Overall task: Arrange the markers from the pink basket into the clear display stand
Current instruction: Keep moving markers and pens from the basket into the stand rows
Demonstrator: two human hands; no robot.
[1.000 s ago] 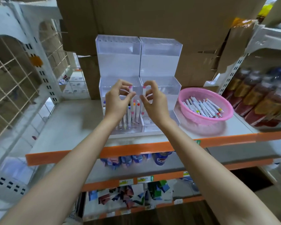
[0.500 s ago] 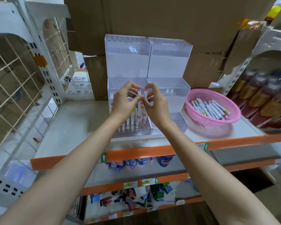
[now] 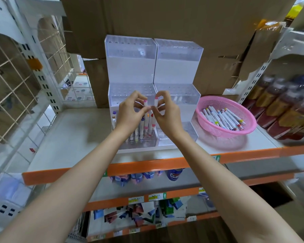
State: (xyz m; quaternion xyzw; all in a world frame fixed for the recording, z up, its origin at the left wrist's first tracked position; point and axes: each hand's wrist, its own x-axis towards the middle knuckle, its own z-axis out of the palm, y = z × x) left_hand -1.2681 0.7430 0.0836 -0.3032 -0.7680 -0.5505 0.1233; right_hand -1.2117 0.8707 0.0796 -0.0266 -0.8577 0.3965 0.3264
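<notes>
**A:** What do the hands have just now?

**B:** The left hand [image 3: 130,113] pinches a pink-capped marker [image 3: 145,104] at its fingertips. The right hand [image 3: 167,114] pinches a second marker [image 3: 156,101] the same way. Both markers are cap up and nearly touching, above the front tier of the clear display stand [image 3: 130,71], which sits mid-shelf toward the back edge.

**A:** How should they go in?

**B:** One at a time, I'd say. Keep each marker upright, set its lower end over a free hole next to the standing markers [image 3: 140,128], then lower it straight. Let go only once it has seated. The hands hide the holes, so I cannot tell which ones are free. Crowding the row could tip its neighbours.

**A:** And after that?

**B:** The pink basket [image 3: 218,100] sits just beside the stand, toward the right end of the shelf [image 3: 68,137]. It holds a heap of loose markers [image 3: 223,118], so plenty of the job remains.
</notes>
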